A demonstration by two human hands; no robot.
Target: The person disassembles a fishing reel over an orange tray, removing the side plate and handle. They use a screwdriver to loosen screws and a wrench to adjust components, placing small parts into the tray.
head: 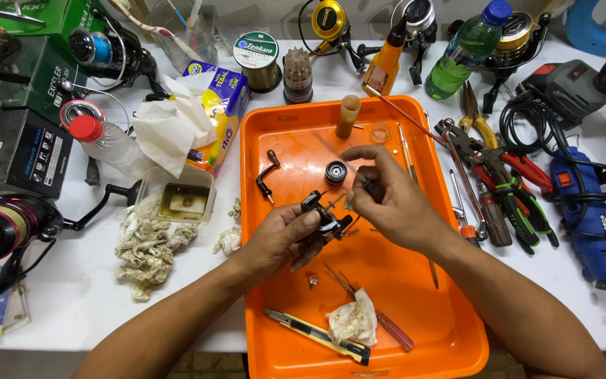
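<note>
Orange tray (433, 330): open floor lower right and along left wall – hand could pass there. Obstacles inside: black crank handle (266, 175), round spool part (336, 171), cork-coloured cylinder (348, 115), utility knife (317, 336), crumpled tissue (353, 320). Right of tray, pliers and screwdrivers (499, 182) crowd the edge. Left of tray – dirty rags (147, 245), small tub (176, 194), bare table below them.

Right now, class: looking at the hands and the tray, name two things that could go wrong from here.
1. The left hand holds the black reel body above the orange tray; a slip could drop it onto the small metal part below.
2. The utility knife lies near the tray's front edge, close to both forearms, so a sleeve-level sweep might catch it.
</note>
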